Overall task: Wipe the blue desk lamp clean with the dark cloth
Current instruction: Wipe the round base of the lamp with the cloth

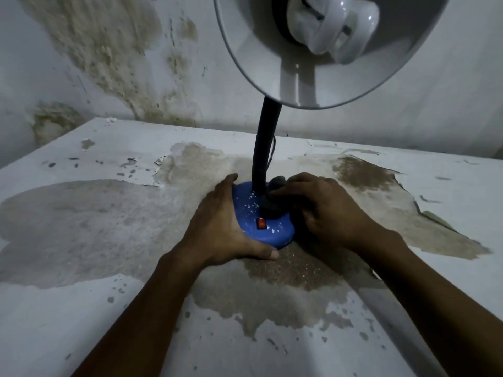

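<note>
The blue desk lamp's base (254, 213) stands mid-table, speckled with white flecks, with a red switch (261, 223) on top. A black neck (262, 148) rises to the pale shade (272, 63), where a white spiral bulb (334, 25) shows at the top of the view. My left hand (220, 227) clasps the base's left and front edge. The dark cloth (272, 205) is bunched against the foot of the neck, and my right hand (324, 205) presses down on it, fingers curled over it.
The white table (81, 308) has peeling paint and large brown bare patches around the lamp. A stained, flaking wall (95, 50) stands right behind it. A thin cord (272, 151) runs down behind the neck.
</note>
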A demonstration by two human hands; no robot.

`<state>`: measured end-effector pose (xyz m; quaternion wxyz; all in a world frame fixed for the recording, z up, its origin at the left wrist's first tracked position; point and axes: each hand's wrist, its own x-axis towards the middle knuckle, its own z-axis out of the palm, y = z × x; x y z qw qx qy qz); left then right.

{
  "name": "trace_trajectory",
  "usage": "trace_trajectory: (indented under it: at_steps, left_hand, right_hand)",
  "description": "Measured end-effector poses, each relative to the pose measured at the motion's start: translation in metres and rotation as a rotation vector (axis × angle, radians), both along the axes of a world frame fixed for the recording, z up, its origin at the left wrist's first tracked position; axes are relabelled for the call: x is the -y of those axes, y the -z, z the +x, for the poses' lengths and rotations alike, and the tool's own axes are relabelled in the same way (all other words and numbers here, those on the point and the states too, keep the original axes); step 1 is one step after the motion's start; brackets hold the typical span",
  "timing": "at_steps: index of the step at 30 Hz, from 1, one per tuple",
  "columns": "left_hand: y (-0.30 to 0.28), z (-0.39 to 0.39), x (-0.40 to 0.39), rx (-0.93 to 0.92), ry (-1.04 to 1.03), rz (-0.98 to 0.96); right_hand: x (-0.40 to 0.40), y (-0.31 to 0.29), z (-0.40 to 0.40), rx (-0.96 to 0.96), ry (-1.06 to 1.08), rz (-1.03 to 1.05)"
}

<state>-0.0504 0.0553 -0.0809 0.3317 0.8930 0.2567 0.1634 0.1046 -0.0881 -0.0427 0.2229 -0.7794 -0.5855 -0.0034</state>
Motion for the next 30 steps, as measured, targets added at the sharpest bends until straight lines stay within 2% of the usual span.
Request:
trace_trajectory:
  at_steps: [3,5,9,11,14,17,22,24,27,30]
  left_hand:
    - [0.001,0.000,-0.002,0.014,0.009,-0.008]
    - [0.001,0.001,-0.003,0.025,0.019,-0.022]
    - [0.000,0.000,-0.003,0.035,0.031,-0.048]
    - [0.000,0.001,-0.003,0.027,0.038,-0.046]
    - [0.000,0.000,-0.002,0.021,0.031,-0.018]
    - [0.001,-0.001,-0.002,0.022,0.022,-0.008]
    - [0.003,0.000,-0.003,0.033,0.018,-0.016]
    - [0.003,0.001,-0.004,0.048,0.016,-0.029]
    - [0.003,0.001,-0.005,0.081,0.038,-0.033]
    - [0.002,0.001,-0.005,0.082,0.036,-0.056]
  right_hand:
    - [0.016,-0.001,-0.014,0.010,-0.044,-0.049]
    - [0.028,-0.005,-0.023,-0.061,-0.089,-0.052]
    - [0.048,-0.035,-0.023,-0.509,-0.253,-0.133]
    - [0.047,-0.038,-0.015,-0.576,-0.211,-0.013]
    - [0.030,-0.021,-0.006,-0.424,0.005,0.218]
    - [0.017,0.006,-0.006,-0.211,0.127,0.167]
    - [0.028,0.018,-0.028,-0.064,0.155,0.176]
    - [0.038,0.015,-0.040,-0.043,0.126,0.196]
    - [0.043,0.009,-0.047,-0.139,0.068,0.209]
    - [0.038,0.006,-0.044,-0.208,0.144,0.242]
